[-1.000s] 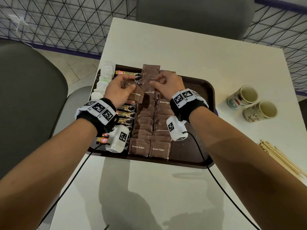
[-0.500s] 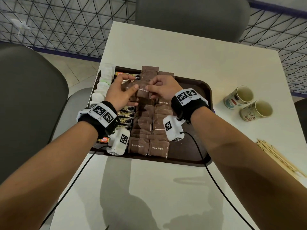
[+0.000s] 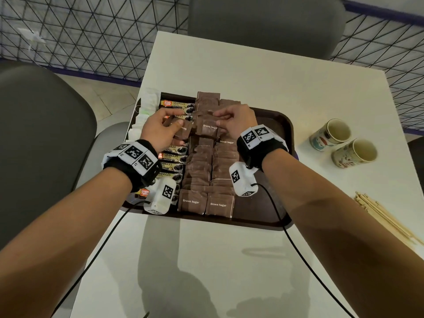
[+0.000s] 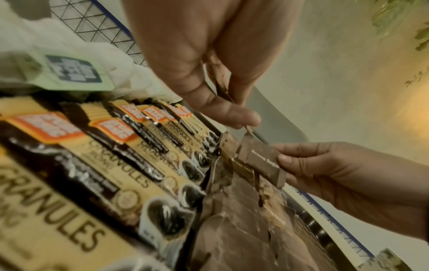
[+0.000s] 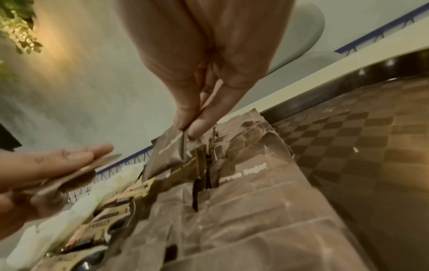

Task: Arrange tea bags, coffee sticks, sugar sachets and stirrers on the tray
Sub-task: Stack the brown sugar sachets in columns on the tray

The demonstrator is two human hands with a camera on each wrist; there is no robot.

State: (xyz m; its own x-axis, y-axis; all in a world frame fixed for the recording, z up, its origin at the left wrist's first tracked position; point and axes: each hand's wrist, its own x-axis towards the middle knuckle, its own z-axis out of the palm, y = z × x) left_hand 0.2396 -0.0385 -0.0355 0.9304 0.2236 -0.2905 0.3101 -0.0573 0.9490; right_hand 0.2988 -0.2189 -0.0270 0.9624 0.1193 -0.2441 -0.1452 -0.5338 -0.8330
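Observation:
A dark brown tray holds white tea bags along its left edge, a column of coffee sticks and two columns of brown sugar sachets. My left hand grips a small stack of sachets above the tray. My right hand pinches one sachet by its right edge, over the left sugar column. In the right wrist view the thumb and finger clamp that sachet's edge. Wooden stirrers lie on the table at the right.
Two paper cups lie on their sides right of the tray. The tray's right third is bare. Grey chairs stand left of and behind the white table. Wrist-camera cables trail over the tray's near edge.
Both hands have shifted slightly toward me. The single sachet has passed from between both hands into the right hand alone, now lower over the sugar column.

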